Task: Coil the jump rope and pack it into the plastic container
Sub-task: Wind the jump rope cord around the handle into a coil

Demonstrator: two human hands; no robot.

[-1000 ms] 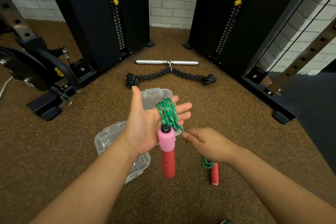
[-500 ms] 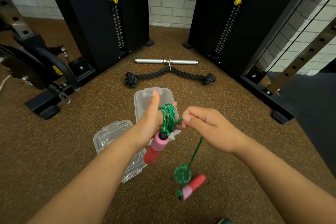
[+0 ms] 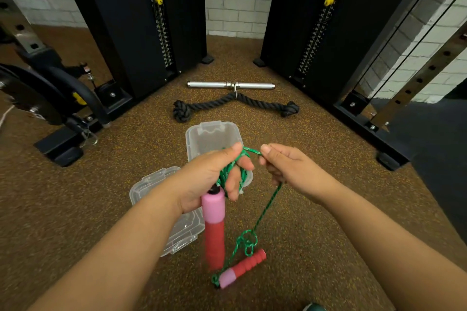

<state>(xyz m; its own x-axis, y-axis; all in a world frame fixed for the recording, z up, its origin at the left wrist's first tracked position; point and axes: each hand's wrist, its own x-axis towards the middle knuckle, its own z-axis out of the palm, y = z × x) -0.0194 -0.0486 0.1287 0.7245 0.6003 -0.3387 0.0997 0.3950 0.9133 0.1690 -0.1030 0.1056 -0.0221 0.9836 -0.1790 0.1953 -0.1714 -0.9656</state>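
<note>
The green jump rope (image 3: pixel 265 206) is wound in several turns around the fingers of my left hand (image 3: pixel 202 179). One pink-and-red handle (image 3: pixel 214 225) hangs straight down from that hand. My right hand (image 3: pixel 288 169) pinches the rope just right of my left fingertips. From there the rope runs down to a small tangle and the second handle (image 3: pixel 241 271), which lies low near the floor. The clear plastic container (image 3: pixel 214 134) stands open on the floor behind my hands. Its clear lid (image 3: pixel 149 184) lies to the left, partly under my left forearm.
A black knotted rope attachment (image 3: pixel 235 106) and a chrome bar (image 3: pixel 230 85) lie on the brown speckled floor beyond the container. Black cable-machine columns (image 3: pixel 141 28) stand left and right. A machine base (image 3: pixel 60 144) sits at the left, a rack foot (image 3: pixel 389 159) at the right.
My left hand has turned from palm-up to gripping sideways with more rope wrapped on it. The right hand rose to fingertip height, drawing the rope up. The second handle came closer.
</note>
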